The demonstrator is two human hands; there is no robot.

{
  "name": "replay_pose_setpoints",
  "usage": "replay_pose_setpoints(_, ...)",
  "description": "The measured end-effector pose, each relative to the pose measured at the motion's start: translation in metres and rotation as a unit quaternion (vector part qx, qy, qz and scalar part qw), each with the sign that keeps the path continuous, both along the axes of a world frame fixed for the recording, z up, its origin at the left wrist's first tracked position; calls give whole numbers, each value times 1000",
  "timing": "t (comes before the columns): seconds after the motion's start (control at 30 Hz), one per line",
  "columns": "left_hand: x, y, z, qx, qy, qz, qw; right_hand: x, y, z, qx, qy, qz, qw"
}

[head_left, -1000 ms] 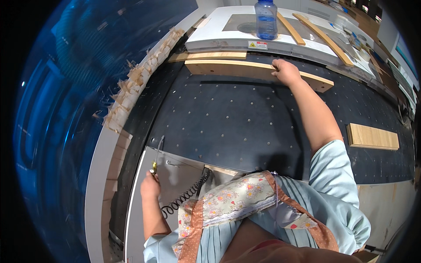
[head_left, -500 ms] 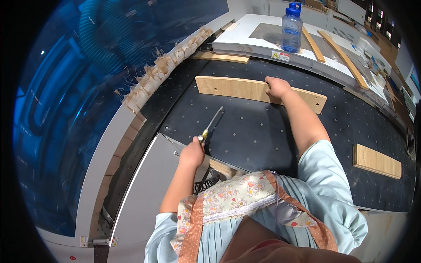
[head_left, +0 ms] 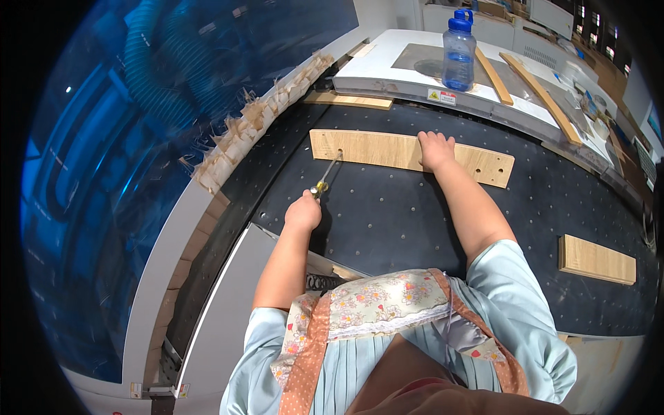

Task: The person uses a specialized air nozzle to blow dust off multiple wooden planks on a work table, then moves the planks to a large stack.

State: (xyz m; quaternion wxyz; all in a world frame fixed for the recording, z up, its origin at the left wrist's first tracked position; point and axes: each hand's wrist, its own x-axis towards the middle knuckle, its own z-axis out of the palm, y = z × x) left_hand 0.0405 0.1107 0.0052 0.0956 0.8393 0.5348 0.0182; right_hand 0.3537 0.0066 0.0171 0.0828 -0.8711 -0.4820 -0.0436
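A long light wooden board [head_left: 373, 149] with drilled holes lies across the dark perforated machine bed [head_left: 387, 221]. My right hand [head_left: 436, 150] presses flat on the board near its middle. My left hand [head_left: 303, 211] grips a thin metal air nozzle tool [head_left: 327, 173] with a yellow collar. The tool's tip rests at a hole near the board's left end. A coiled black hose [head_left: 319, 282] runs back from it near my apron.
A blue water bottle [head_left: 458, 53] stands on the white table behind, with two long wooden strips [head_left: 536, 93]. A smaller wooden block [head_left: 596, 259] lies on the bed at right. Wood scraps [head_left: 242, 135] pile along the left rim beside blue dust hoses [head_left: 159, 76].
My left hand lifted the tool from the grey ledge and reached forward until its tip met the board's left end. My right hand stayed pressed on the board.
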Motion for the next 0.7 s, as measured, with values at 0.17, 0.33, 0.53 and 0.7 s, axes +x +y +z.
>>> replay_pose_setpoints(0.17, -5, 7, -5, -6, 18, 6, 1000, 7, 0, -14, 60, -13, 2, 998)
replay_pose_setpoints(0.33, -1, 5, -5, 0, 10, -13, 1000, 12, 1, -14, 68, -8, 2, 998)
replay_pose_setpoints(0.53, 0, 11, -8, 2, -3, -11, 1000, 10, 0, -14, 71, -9, 10, 997)
replay_pose_setpoints(0.7, -3, 15, -7, 9, 1, -10, 1000, 16, 3, -20, 81, -8, 12, 997)
